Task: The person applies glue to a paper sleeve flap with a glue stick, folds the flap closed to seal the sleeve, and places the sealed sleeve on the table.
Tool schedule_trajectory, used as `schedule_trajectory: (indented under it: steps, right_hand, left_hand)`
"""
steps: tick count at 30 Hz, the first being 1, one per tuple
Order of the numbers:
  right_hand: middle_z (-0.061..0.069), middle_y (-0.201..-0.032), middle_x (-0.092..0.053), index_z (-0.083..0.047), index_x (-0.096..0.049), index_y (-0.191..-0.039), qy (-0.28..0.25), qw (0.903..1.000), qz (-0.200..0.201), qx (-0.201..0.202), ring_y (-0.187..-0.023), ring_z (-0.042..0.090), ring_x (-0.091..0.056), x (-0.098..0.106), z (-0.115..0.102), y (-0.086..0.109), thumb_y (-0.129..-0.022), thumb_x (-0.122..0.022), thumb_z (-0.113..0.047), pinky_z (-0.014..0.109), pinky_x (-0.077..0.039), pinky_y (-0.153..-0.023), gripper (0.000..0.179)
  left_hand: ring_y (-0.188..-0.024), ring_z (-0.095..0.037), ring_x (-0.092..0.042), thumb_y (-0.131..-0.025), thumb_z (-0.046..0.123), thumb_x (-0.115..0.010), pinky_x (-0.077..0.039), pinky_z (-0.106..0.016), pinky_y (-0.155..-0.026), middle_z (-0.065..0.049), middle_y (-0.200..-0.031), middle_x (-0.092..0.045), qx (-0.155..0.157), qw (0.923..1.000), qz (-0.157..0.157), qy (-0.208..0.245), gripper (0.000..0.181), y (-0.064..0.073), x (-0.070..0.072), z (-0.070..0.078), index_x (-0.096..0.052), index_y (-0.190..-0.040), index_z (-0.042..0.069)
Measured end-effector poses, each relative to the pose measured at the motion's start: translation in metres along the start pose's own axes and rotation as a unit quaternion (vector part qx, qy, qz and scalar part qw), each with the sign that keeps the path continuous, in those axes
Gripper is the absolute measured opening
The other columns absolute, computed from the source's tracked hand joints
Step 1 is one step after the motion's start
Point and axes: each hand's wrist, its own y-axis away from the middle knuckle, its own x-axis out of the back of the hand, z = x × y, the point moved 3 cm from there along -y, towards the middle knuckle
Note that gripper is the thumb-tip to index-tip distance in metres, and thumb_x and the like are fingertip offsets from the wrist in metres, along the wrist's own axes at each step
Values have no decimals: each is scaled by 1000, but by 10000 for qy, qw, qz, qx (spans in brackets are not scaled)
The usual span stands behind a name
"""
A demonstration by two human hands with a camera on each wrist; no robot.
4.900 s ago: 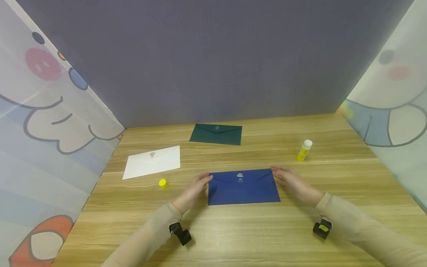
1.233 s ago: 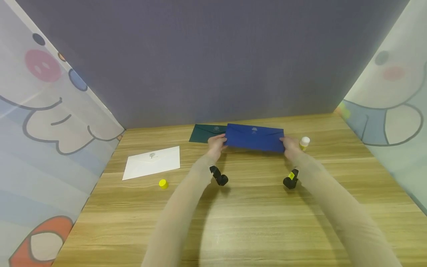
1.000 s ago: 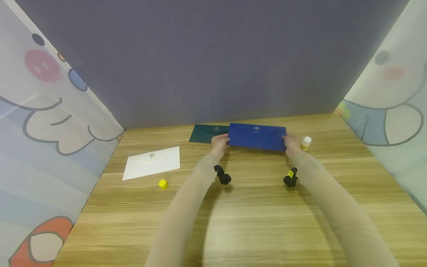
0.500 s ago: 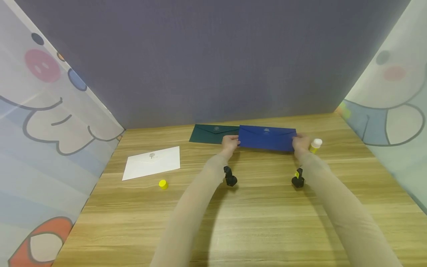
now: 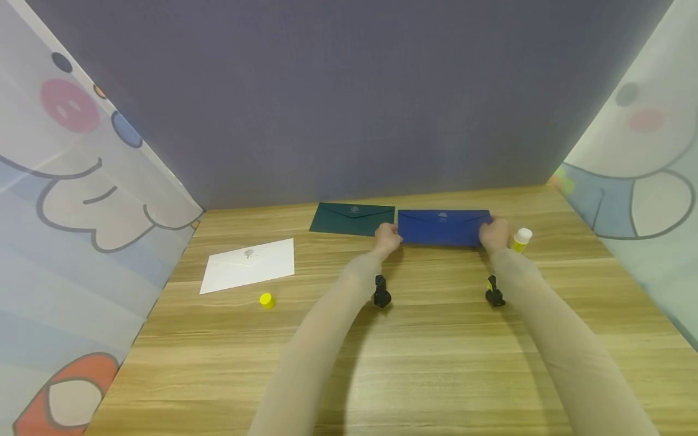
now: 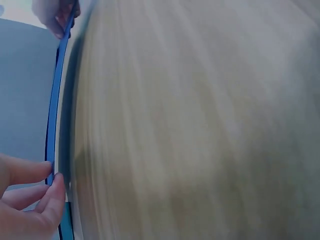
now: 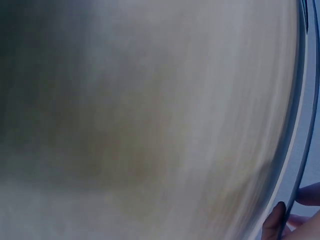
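A dark blue envelope with its flap side up is at the back of the table, just right of a dark green envelope. My left hand pinches its left end, thumb and fingers on opposite faces. At the right end, my right hand pinches it likewise. Seen edge-on in the left wrist view, the blue envelope stands slightly off the table, over its own shadow. The right wrist view catches only the fingertips and the envelope's thin edge.
Close to the right hand's outer side, a yellow glue stick with a white cap stands tilted in view. A white envelope lies at the left, with a small yellow cap in front of it. A grey panel rises behind the table.
Both hands have carried the blue envelope from mid-table to the back, then rightward and down, uncovering the green envelope. The glue stick has shifted a little to the right.
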Motion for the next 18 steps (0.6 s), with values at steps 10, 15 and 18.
schedule_trajectory:
  steps: [10,15,18]
  right_hand:
    - [36,-124,-37,20,-34,-123,1197,9917,-158,450,-114,47,-38,-4,2,-3,-85,-34,-6,52,-34,-93,46]
    - [38,-114,-45,22,-46,-111,1605,9838,-187,779,-104,47,-45,-6,-1,-3,-81,-37,-4,54,-39,-85,41]
    - [38,-103,-51,22,-53,-92,1878,9775,-195,940,-94,47,-49,-7,-2,-3,-79,-39,-3,55,-40,-80,31]
  left_hand:
    - [-106,-12,-51,-71,8,-59,-39,-28,-53,12,-114,-57,-648,9936,294,-872,45,-114,-66,-93,-60,-114,23]
    - [-116,-15,-45,-72,4,-56,-46,-30,-75,9,-118,-56,-726,9898,366,-1172,46,-134,-78,-109,-60,-115,20]
    - [-119,-17,-42,-73,3,-56,-43,-33,-89,6,-119,-55,-720,9883,357,-1298,46,-133,-77,-108,-59,-116,18]
